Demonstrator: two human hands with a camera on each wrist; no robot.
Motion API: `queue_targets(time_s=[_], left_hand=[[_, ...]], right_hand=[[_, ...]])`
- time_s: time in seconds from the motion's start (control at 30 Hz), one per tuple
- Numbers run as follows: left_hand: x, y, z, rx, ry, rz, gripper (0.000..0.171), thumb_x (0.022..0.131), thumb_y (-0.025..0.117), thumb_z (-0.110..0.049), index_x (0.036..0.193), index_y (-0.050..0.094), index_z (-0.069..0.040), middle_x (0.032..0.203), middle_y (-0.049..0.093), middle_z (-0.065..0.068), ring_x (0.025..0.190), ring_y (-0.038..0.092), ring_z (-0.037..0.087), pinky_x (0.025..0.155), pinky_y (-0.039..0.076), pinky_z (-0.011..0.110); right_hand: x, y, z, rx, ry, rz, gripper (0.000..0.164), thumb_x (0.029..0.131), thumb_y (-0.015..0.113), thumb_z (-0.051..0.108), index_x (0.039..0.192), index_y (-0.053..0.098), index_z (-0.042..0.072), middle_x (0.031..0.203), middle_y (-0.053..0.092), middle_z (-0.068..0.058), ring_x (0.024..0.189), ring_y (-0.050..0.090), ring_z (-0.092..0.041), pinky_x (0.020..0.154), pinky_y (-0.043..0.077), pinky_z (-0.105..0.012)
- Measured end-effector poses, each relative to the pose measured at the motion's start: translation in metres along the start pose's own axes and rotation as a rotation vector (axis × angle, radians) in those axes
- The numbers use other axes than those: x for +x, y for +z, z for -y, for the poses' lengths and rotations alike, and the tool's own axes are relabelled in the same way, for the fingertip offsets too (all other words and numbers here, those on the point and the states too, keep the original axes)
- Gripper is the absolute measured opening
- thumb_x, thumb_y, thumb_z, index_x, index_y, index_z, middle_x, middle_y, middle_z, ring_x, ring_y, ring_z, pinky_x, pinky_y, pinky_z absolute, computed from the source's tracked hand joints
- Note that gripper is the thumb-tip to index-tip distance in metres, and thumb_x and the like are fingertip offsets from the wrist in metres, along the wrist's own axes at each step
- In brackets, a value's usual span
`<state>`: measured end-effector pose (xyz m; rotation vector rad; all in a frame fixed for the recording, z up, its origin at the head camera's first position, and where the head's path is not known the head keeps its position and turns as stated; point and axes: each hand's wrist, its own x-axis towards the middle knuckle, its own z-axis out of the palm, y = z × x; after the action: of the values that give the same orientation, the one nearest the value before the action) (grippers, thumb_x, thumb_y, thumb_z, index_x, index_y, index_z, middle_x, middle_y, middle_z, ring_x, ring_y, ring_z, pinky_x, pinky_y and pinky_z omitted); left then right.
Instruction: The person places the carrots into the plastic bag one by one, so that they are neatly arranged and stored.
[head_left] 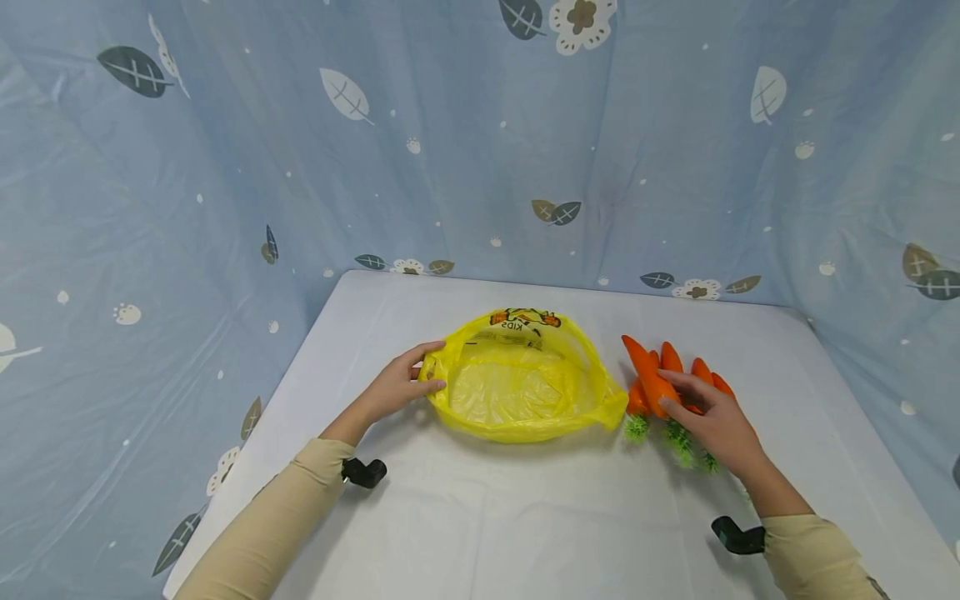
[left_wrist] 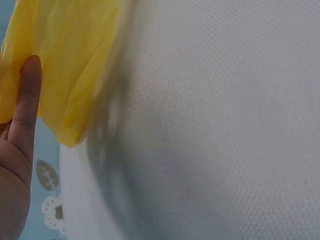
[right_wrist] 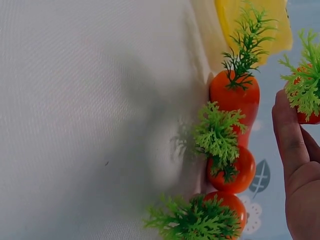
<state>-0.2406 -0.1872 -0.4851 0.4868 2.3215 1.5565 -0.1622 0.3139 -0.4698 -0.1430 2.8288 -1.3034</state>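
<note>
Wht tbl, carrot in R hand

Looks like a staged, curtained-off spot, booth-style; home, lab etc., can't tell from here. Blue curtain w/ leaf, flower & paw pattern hangs L, R & behind a white counter, & a black gadget sits at each cuff.

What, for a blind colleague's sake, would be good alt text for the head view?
A right hand holds a carrot over other carrots while the left hand grips an open yellow bag on a white table, against blue fabric.
</note>
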Motion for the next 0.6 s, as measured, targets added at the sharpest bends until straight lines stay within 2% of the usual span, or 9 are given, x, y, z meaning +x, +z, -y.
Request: queue_targets(time_s=[0.37, 0.6], left_hand=[[0.001, 0.0, -0.001, -0.014, 0.005, 0.001, 0.072, 0.095, 0.074, -0.014, 0.157, 0.039, -0.016, 0.161, 0.035, 0.012, 0.119, 0.063, 0.034, 0.083, 0.059, 0.031], [0.001, 0.001, 0.0, -0.009, 0.005, 0.003, 0.073, 0.095, 0.075, -0.016, 0.157, 0.038, -0.016, 0.161, 0.035, 0.013, 0.12, 0.063, 0.034, 0.083, 0.059, 0.031]], right_hand=[[0.001, 0.002, 0.009, 0.016, -0.038, -0.012, 0.052, 0.102, 0.064, 0.035, 0.148, 0.054, 0.014, 0.135, 0.06, -0.017, 0.105, 0.058, -0.017, 0.079, 0.052, -0.016], [0.002, 0.004, 0.013, 0.024, -0.039, -0.012, 0.051, 0.101, 0.065, 0.034, 0.148, 0.054, 0.016, 0.135, 0.061, -0.015, 0.105, 0.059, -0.016, 0.078, 0.053, -0.017]])
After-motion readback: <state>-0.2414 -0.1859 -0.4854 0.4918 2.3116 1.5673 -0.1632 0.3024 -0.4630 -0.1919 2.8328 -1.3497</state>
